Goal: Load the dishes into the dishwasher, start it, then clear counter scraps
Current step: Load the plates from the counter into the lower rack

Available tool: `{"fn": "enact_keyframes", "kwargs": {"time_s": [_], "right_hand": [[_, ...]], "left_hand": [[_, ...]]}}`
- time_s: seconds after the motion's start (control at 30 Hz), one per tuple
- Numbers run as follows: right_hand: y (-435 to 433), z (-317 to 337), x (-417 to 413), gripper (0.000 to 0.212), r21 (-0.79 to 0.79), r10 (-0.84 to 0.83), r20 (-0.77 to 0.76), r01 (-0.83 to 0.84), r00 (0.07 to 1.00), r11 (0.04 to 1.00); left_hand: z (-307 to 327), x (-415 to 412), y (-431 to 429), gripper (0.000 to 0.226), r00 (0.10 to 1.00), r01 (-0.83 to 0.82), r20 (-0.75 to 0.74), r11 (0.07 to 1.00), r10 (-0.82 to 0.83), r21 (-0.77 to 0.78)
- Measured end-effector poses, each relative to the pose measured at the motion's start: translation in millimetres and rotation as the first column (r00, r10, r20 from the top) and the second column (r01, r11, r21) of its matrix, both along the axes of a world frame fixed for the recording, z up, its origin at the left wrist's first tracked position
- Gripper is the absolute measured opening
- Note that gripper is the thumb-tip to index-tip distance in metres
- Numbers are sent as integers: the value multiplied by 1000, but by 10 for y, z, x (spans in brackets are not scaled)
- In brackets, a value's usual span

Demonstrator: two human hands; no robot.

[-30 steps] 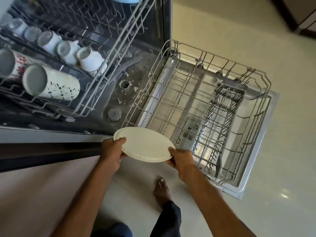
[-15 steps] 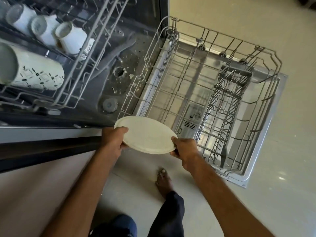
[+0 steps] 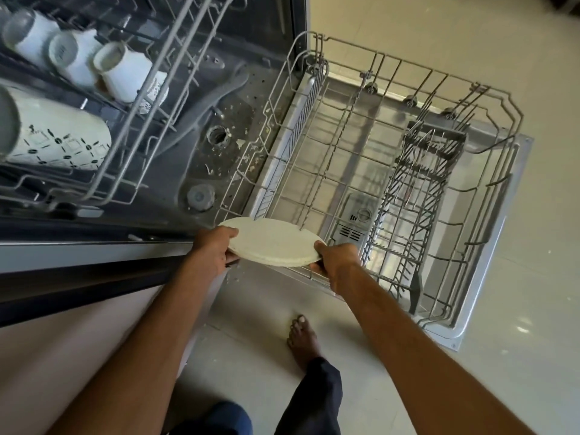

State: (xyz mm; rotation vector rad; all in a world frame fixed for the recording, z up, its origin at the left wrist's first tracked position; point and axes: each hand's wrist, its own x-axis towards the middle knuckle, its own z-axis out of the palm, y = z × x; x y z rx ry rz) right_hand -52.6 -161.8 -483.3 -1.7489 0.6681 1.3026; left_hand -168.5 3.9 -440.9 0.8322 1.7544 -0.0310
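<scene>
dishwasher [image 3: 219, 127] open; lower rack [image 3: 392, 189] pulled out over the door, bare. upper rack [image 3: 150, 98] holds cups [image 3: 122, 73]. white plate [image 3: 273, 241] held at the lower rack's near edge, left hand [image 3: 213, 249] and right hand [image 3: 337, 262] closed on opposite rims.

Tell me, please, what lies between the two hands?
In the head view, only the white plate lies between them: the left hand grips its left edge and the right hand its right edge, above the near rim of the lower rack.
</scene>
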Motion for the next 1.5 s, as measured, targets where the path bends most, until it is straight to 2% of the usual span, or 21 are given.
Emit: {"fn": "enact_keyframes", "kwargs": {"time_s": [0.2, 0.27, 0.4, 0.57, 0.87, 0.97, 1.1, 1.23, 1.33, 1.5], "right_hand": [[-29, -168, -46, 27, 45, -8, -49, 10, 999, 999], [-51, -159, -40, 27, 66, 10, -65, -5, 998, 998], [-74, -142, 20, 31, 77, 47, -82, -41, 995, 996], [-105, -107, 23, 31, 79, 30, -90, -23, 995, 997], [-318, 147, -48, 42, -4, 123, -56, -124, 991, 992], [-389, 431, 27, 43, -27, 171, -14, -172, 985, 985], [-381, 974, 106, 36, 15, 225, 45, -226, 973, 974], [-245, 1719, 133, 29, 104, 328, 91, -337, 940, 936], [-135, 2378, 87, 30, 178, 402, 107, -416, 909, 892], [-52, 3690, -168, 29, 378, 460, 164, -487, 872, 788]], "left_hand": [[-248, -62, 44, 27, 997, 78, -22, 997, -78, -14], [-268, -92, 51, 32, 996, 90, -20, 996, -90, -11], [-210, -118, 42, 26, 996, 85, -5, 996, -85, 15], [-76, -197, -28, 36, 999, 42, 10, 998, -43, 53], [248, -275, -305, 56, 998, 44, -40, 997, -42, 58], [538, -297, -445, 42, 997, 51, -69, 993, -44, 103], [970, -412, -670, 27, 967, 223, -172, 953, -190, 204], [1531, -486, -844, 31, 930, 352, -230, 880, -288, 320], [2208, -439, -979, 22, 867, 489, -308, 783, -391, 384], [3559, -437, -1314, 24, 919, 387, -287, 750, -269, 537]]}}
